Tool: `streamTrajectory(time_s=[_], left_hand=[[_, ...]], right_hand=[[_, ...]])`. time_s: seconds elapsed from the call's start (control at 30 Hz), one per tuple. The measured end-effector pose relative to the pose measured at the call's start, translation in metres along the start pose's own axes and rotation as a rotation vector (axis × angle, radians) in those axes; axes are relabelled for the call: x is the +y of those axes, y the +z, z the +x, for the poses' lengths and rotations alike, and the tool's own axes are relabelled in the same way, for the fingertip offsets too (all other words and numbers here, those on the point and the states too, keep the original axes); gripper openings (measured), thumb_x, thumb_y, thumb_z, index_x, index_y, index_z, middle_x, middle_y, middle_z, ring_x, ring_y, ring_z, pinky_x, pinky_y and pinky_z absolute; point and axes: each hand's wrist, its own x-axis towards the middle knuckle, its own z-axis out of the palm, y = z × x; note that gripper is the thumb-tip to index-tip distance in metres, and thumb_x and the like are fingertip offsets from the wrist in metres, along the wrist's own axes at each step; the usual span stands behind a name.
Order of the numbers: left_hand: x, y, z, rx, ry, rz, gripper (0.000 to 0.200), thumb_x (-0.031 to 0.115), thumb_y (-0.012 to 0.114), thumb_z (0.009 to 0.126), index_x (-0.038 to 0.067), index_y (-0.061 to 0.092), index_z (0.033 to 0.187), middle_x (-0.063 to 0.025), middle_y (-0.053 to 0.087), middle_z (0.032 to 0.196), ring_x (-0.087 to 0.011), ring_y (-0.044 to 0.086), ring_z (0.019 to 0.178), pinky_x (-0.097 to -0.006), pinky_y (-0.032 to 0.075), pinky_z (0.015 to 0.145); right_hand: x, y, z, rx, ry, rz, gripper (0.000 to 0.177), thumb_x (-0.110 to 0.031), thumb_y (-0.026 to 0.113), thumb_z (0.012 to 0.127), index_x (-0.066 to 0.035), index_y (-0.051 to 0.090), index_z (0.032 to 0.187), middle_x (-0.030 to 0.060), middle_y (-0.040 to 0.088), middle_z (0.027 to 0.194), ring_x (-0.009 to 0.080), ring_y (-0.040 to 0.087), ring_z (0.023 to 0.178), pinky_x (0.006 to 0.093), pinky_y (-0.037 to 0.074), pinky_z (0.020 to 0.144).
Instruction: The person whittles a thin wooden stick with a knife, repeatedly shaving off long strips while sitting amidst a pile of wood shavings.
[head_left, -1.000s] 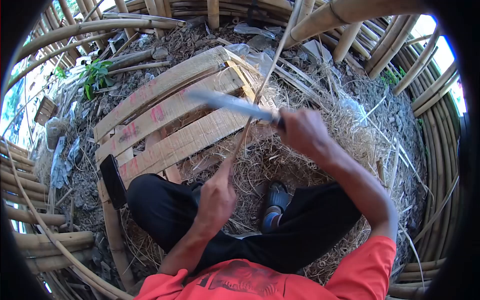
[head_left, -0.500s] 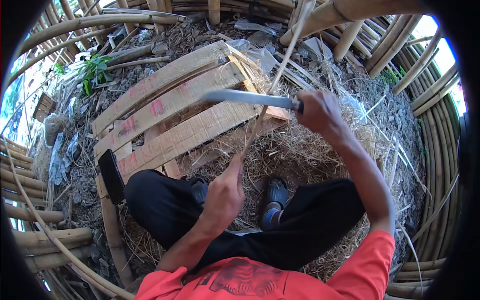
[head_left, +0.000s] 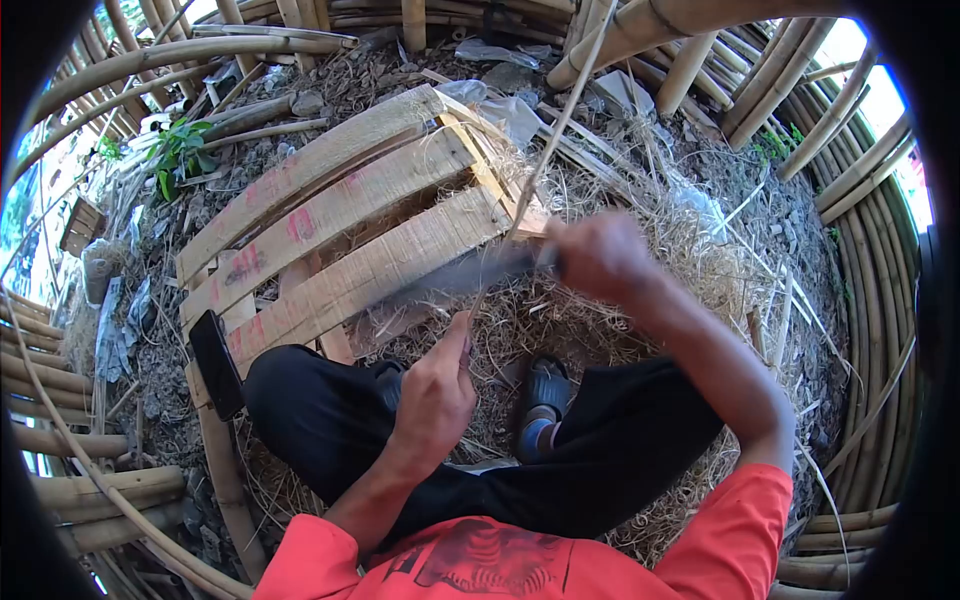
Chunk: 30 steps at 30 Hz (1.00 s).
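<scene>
My left hand point(head_left: 437, 392) is closed around the lower end of a long, thin bamboo strip point(head_left: 556, 130), which slants up and away to the top of the view. In my right hand point(head_left: 602, 258) is the handle of a long knife point(head_left: 445, 279). Its blade, smeared by motion, points left and crosses the strip a short way above my left fingers. Beyond the blade lies a slatted wooden pallet point(head_left: 345, 262) with red marks. Thin shavings point(head_left: 590, 300) cover the ground beneath the strip.
A black phone point(head_left: 216, 364) leans at the pallet's left corner, beside my left knee point(head_left: 290, 395). Bamboo poles point(head_left: 870, 270) are stacked along the right, and more stand at the back. A long bamboo piece point(head_left: 110, 490) curves across the lower left.
My right hand has swung the knife down and toward me, bringing the blade lower along the strip. My left hand keeps its hold, and the strip's top has shifted slightly left.
</scene>
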Motion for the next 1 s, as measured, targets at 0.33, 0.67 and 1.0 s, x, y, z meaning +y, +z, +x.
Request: streamTrajectory(time_s=[0.33, 0.67, 1.0], left_hand=[[0.005, 0.001, -0.001, -0.021, 0.016, 0.001, 0.032, 0.003, 0.05, 0.093, -0.004, 0.051, 0.124, -0.0296, 0.061, 0.094, -0.0437, 0.062, 0.085, -0.0435, 0.049, 0.068], [-0.011, -0.012, -0.004, -0.203, -0.593, -0.742, 0.029, 0.028, 0.042, 0.102, 0.002, 0.054, 0.103, -0.0029, 0.051, 0.066, -0.0148, 0.046, 0.049, -0.028, 0.039, 0.047], [-0.005, -0.024, -0.014, -0.387, -0.927, -1.246, 0.018, 0.033, 0.04, 0.102, 0.015, 0.043, 0.102, 0.0043, 0.032, 0.06, -0.0039, 0.027, 0.046, -0.0184, 0.021, 0.04]], right_hand=[[0.013, -0.006, 0.004, 0.106, 0.047, 0.026, 0.014, -0.017, 0.058, 0.079, -0.006, 0.062, 0.072, 0.0089, 0.058, 0.053, 0.0225, 0.06, 0.046, 0.0383, 0.05, 0.047], [0.018, -0.007, -0.009, 0.273, -0.026, 0.164, 0.013, -0.017, 0.062, 0.074, -0.007, 0.058, 0.066, 0.0093, 0.057, 0.052, 0.0265, 0.059, 0.047, 0.0412, 0.047, 0.049], [-0.007, 0.0, -0.022, 0.069, -0.189, 0.237, 0.01, -0.02, 0.067, 0.073, -0.011, 0.061, 0.075, 0.0063, 0.06, 0.058, 0.0253, 0.061, 0.052, 0.0403, 0.047, 0.049]])
